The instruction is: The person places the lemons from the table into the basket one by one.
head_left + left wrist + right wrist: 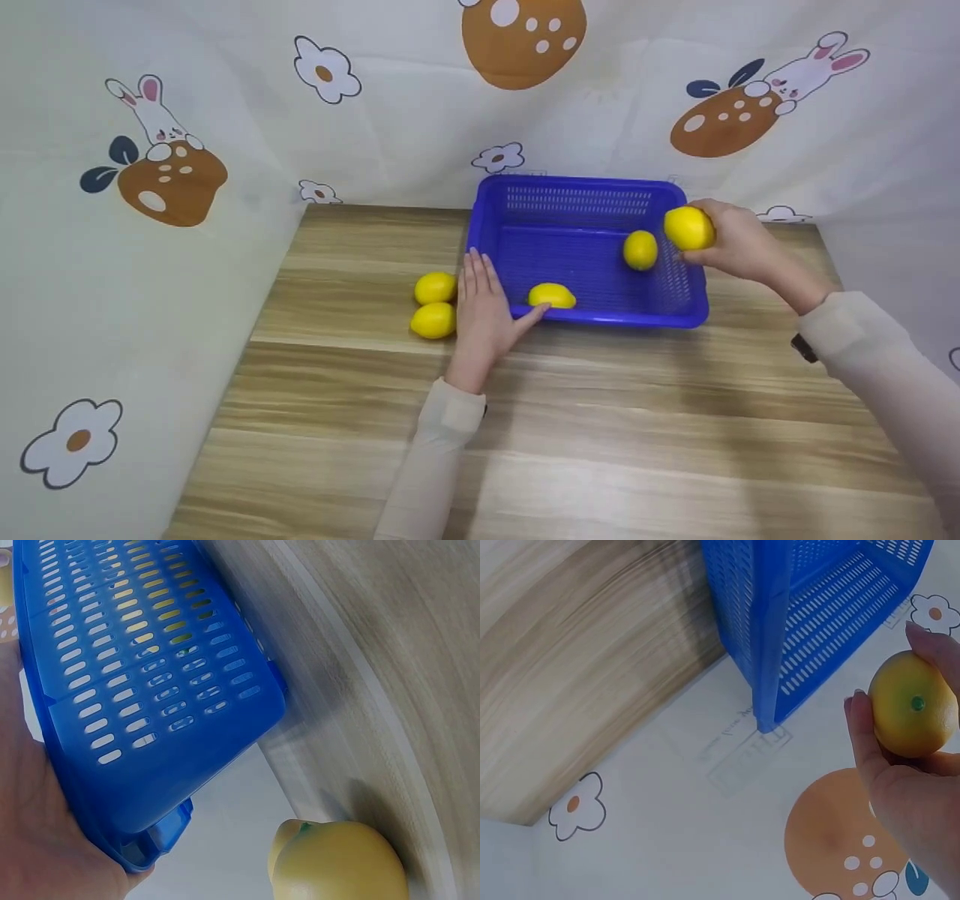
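Note:
In the head view a blue plastic basket (570,316) with slotted walls stands at the back of the table. My left hand (486,311) rests on its near left corner, fingers straight along the left rim and thumb on the front rim. Over the basket's right rim, my right hand (739,240) holds a yellow lemon (688,229) between fingers and thumb; the right wrist view shows the green stem end of that lemon (911,705). Inside the basket lie two more, one lemon (640,250) toward the right and another lemon (552,295) by the front wall.
Left of the basket, close beside my left hand, two lemons lie together on the wooden table (315,420), a rear lemon (435,289) and a front lemon (433,321). A pale printed cloth (390,135) with rabbits and flowers hangs behind and along the sides.

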`<action>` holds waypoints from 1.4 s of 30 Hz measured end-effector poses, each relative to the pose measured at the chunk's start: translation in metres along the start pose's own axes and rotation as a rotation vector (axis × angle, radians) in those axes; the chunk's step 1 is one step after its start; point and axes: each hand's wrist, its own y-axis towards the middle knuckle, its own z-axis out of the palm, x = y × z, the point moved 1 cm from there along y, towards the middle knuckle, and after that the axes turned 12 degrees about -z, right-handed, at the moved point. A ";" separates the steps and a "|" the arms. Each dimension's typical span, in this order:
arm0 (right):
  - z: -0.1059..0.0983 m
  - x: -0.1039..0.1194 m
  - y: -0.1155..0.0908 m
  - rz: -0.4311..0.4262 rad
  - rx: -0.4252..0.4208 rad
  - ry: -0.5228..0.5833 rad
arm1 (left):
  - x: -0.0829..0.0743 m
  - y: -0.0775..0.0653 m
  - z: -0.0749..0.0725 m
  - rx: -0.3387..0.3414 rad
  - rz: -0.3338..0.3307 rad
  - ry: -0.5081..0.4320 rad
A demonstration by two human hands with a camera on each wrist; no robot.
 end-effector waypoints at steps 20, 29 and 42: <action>0.006 0.018 0.022 -0.082 0.066 -0.050 | 0.001 0.001 0.000 -0.004 -0.010 -0.012; 0.009 0.025 0.028 -0.074 0.107 -0.056 | 0.000 0.000 0.000 -0.011 -0.004 0.000; 0.008 0.036 0.044 -0.104 0.122 -0.105 | 0.001 0.000 0.001 -0.009 0.001 -0.004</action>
